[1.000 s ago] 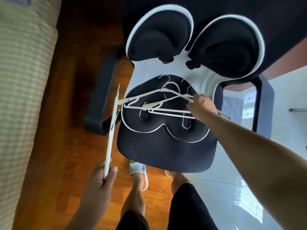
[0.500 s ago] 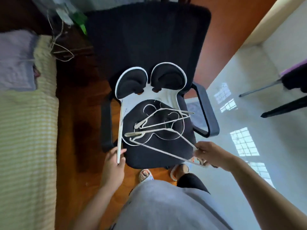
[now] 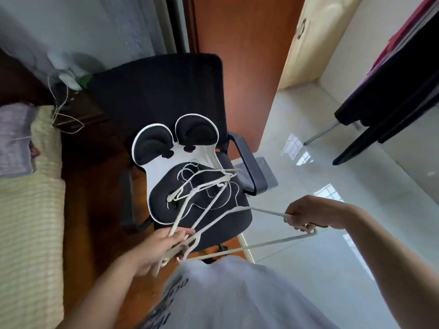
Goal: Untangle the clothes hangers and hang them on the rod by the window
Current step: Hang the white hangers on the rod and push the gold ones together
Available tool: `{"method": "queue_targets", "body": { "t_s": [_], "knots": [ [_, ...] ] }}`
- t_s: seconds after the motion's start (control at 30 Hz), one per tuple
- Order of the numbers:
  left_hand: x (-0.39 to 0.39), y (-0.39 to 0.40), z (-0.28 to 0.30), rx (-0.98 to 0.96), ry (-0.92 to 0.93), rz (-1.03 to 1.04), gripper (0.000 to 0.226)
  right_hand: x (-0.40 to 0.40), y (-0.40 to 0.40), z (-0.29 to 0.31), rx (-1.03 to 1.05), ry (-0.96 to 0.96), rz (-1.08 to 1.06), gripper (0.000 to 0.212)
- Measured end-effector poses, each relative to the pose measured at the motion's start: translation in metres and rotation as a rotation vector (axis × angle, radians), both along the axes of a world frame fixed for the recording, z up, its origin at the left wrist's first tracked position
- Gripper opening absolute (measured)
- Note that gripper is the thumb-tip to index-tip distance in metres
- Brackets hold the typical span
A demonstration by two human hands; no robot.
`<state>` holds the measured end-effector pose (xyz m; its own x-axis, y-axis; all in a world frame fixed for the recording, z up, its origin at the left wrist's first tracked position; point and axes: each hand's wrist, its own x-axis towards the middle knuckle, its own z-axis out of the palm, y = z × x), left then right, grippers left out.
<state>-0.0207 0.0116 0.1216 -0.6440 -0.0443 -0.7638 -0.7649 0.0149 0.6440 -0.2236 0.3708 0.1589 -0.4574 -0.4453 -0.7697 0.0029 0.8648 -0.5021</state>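
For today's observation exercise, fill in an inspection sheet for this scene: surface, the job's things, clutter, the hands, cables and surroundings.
Surface: black office chair carrying a black-and-white posture cushion.
Job's things: tangle of white plastic clothes hangers, partly resting on the cushion, partly lifted toward the person; still interlocked.
Clutter: nothing seen on the seat besides the hangers.
Hands: left hand has a closed grip on several hanger ends; right hand has a closed grip on one hanger's corner, pulling it aside.
Cables: white cords on the dark wooden cabinet behind the chair.
Surroundings: striped bed at left, glossy tiled floor at right.
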Motion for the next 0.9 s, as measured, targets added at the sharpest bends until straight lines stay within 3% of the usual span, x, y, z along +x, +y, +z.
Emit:
{"method": "queue_targets", "body": {
  "t_s": [0.13, 0.27, 0.33, 0.4, 0.43, 0.57, 0.67, 0.73, 0.77, 0.87, 0.9],
  "knots": [
    [-0.005, 0.037, 0.012, 0.196, -0.051, -0.172, 0.030, 0.002, 0.073, -0.002, -0.138, -0.160, -0.052, 0.011],
    [-0.017, 0.075, 0.025, 0.133, -0.025, -0.219, 0.030, -0.002, 0.148, 0.000, -0.216, -0.410, -0.164, 0.027],
    [-0.022, 0.097, 0.024, 0.100, -0.019, -0.229, 0.036, 0.003, 0.179, 0.003, -0.203, -0.392, -0.183, 0.025],
    [-0.022, 0.113, 0.022, 0.112, -0.039, -0.218, 0.034, 0.012, 0.189, -0.002, -0.156, -0.200, -0.187, 0.013],
    [-0.022, 0.119, 0.020, 0.114, -0.047, -0.222, 0.032, 0.019, 0.193, -0.007, -0.127, -0.014, -0.148, 0.016],
    [-0.023, 0.140, 0.018, 0.135, -0.060, -0.226, 0.030, 0.045, 0.211, -0.030, -0.159, 0.952, 0.111, 0.045],
    [-0.028, 0.151, 0.023, 0.171, -0.047, -0.230, 0.030, 0.060, 0.226, -0.030, -0.216, 1.182, 0.111, 0.059],
    [-0.034, 0.157, 0.027, 0.146, -0.035, -0.240, 0.028, 0.062, 0.232, -0.026, -0.235, 1.065, -0.019, 0.055],
    [-0.038, 0.159, 0.028, 0.116, -0.027, -0.252, 0.028, 0.060, 0.235, -0.022, -0.255, 0.889, -0.137, 0.048],
    [-0.045, 0.162, 0.031, 0.027, -0.011, -0.304, 0.031, 0.056, 0.250, -0.008, -0.436, 0.098, -0.499, 0.025],
    [-0.047, 0.163, 0.033, 0.007, -0.006, -0.317, 0.030, 0.056, 0.258, -0.005, -0.488, -0.079, -0.568, 0.025]
  ]
}}
